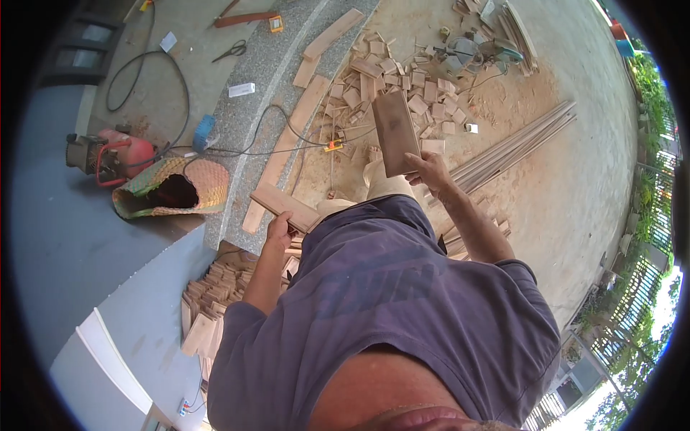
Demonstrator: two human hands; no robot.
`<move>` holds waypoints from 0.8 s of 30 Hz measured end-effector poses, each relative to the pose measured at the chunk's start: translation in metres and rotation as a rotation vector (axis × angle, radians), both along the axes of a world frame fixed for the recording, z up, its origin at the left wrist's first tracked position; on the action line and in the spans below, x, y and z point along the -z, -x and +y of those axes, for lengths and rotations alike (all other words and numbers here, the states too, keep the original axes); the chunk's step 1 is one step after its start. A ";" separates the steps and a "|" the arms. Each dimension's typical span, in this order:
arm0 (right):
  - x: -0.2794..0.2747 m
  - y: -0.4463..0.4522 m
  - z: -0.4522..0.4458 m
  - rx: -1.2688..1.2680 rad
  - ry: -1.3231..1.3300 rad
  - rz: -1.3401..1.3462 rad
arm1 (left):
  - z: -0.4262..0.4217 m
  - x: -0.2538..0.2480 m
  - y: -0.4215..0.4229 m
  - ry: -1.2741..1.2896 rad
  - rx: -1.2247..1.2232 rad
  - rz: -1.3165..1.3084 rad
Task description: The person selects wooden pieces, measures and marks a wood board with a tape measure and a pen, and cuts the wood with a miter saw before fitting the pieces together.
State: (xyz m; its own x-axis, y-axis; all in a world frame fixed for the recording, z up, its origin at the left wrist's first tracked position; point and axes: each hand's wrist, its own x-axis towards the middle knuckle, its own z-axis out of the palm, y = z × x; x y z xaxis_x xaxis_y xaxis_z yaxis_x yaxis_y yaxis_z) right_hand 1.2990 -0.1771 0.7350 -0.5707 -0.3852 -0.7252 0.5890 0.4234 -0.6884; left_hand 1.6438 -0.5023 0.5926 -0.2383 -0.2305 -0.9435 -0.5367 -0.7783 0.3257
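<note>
Holding in the right hand, just past twelve o'clock, one flat wooden board, gripped at its lower end, with the thumb over the broad face and the hand closed to board thickness. Holding in the left hand, toward nine o'clock, one shorter wooden plank, pinched along the near edge between thumb on top and fingers mostly hidden below; gap likewise closed to the wood. Keeping both pieces apart, the first raised steeply, the second tilted.

Listing, around the picture's centre:
- At eleven: long plank laid along speckled granite ledge; black-handled scissors.
- At one: heap of wood offcuts, with circular saw just beyond.
- At two: bundle of long wood strips.
- At eight: stacked wood pieces.
- Toward nine: woven basket, open-mouthed, beside red air compressor.
</note>
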 end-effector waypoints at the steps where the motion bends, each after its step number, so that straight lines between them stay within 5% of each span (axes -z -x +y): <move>1: 0.008 0.005 0.010 0.012 0.005 0.011 | -0.001 -0.002 0.011 -0.015 -0.026 -0.019; 6: 0.049 0.042 0.059 0.317 0.082 -0.303 | -0.015 0.008 0.065 -0.043 -0.059 -0.082; 10: 0.063 0.085 0.072 0.422 -0.042 -0.308 | -0.023 0.000 0.126 0.002 -0.066 -0.044; 24: 0.107 0.231 0.154 0.295 -0.131 -0.260 | -0.038 0.007 0.282 0.153 0.008 -0.194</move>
State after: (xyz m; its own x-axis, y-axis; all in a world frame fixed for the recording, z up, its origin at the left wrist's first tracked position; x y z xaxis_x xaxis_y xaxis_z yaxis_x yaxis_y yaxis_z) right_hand 1.0681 -0.0226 0.6277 -0.4339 -0.1268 -0.8920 0.8456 0.2845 -0.4518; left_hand 1.3615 -0.5401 0.5857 -0.0586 -0.3730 -0.9260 -0.6065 -0.7235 0.3298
